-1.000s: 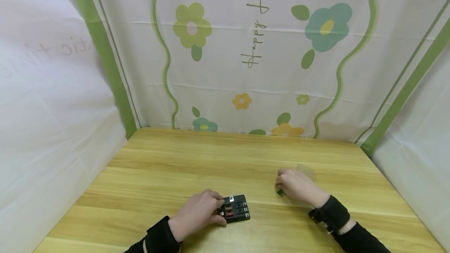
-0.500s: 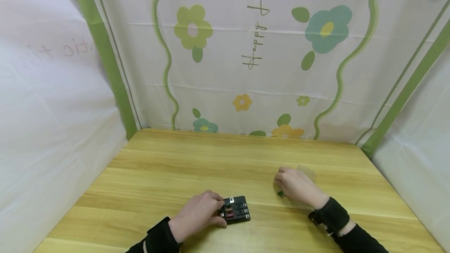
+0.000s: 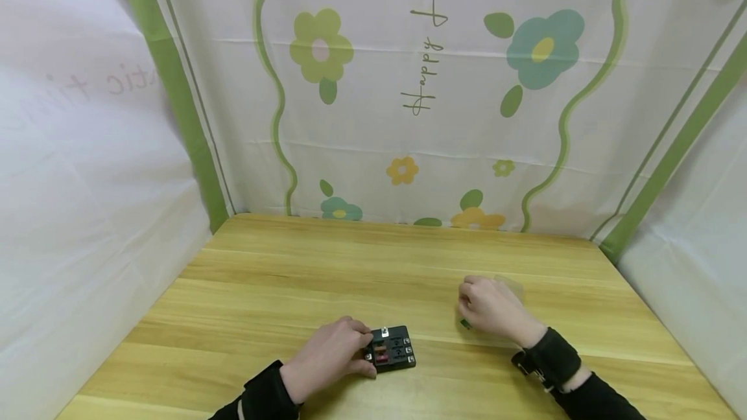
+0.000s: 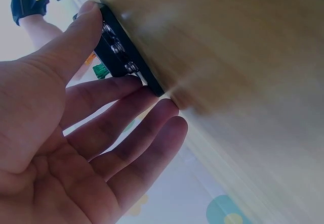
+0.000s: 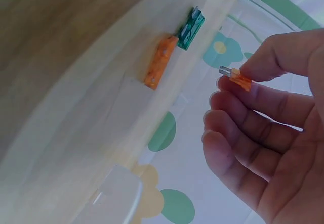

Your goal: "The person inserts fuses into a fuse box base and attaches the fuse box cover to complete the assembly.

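A black fuse block lies on the table in the head view, red and brown fuses in its left slots. My left hand holds the block's left end, thumb at the near edge and fingertips at the far edge. Between thumb and index finger, my right hand pinches an orange blade fuse, metal prongs pointing away from the palm. Below that hand, a green blade fuse and another orange fuse lie close together on the table. From the head, the right hand's fingers hide the orange ones.
A clear plastic cover lies on the wooden table just beyond my right hand, its edge also in the right wrist view. White curtains printed with flowers surround the table at the back and both sides.
My right hand has shifted slightly, its fingers turning a little more inward above the green fuse. The left hand and the fuse block have stayed in place.
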